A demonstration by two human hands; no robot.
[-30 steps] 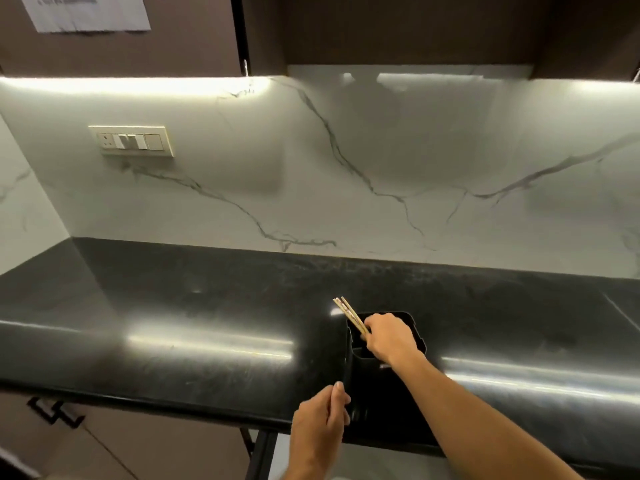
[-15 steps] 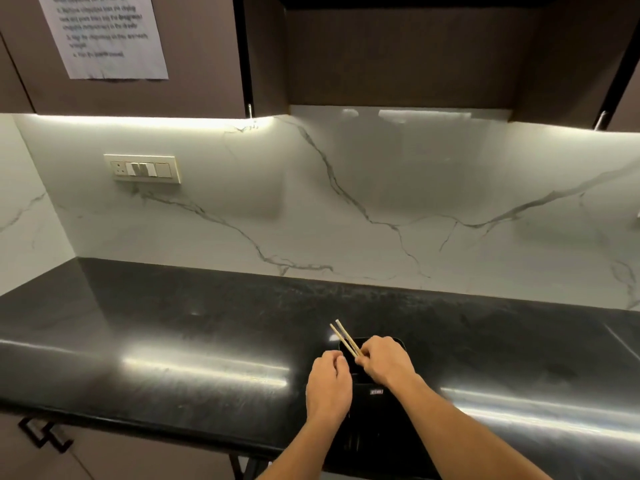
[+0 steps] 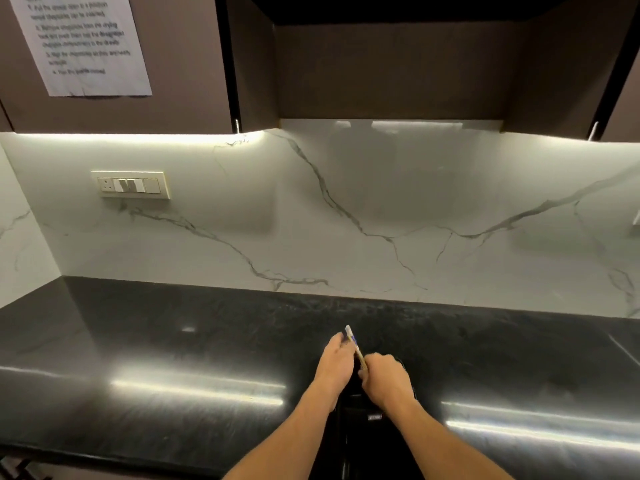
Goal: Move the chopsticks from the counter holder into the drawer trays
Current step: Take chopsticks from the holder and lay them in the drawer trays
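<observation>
Both hands meet at the near middle of the black worktop (image 3: pixel 207 341), over a black holder (image 3: pixel 374 424) that stands at the worktop's near edge. The right hand (image 3: pixel 386 381) is curled into a loose fist around the lower part of the chopsticks (image 3: pixel 356 348), which lean up and to the far left out of that fist. Their pale top ends carry a small blue mark, though motion blur makes it hard to tell how many sticks there are. The left hand (image 3: pixel 337 362) sits just left of the sticks, fingers together and bent toward them, with the fingertips at the upper part of the shafts; whether it pinches them or only touches them cannot be told. The holder is mostly hidden beneath the two wrists, so its contents are out of sight.

Behind the worktop rises a white marble backsplash (image 3: pixel 381 209) with grey veins, carrying a cream switch plate (image 3: pixel 131 185) at far left. Dark cabinets (image 3: pixel 381 64) hang above, and a printed sheet of paper (image 3: pixel 83 43) is stuck to the left cabinet door.
</observation>
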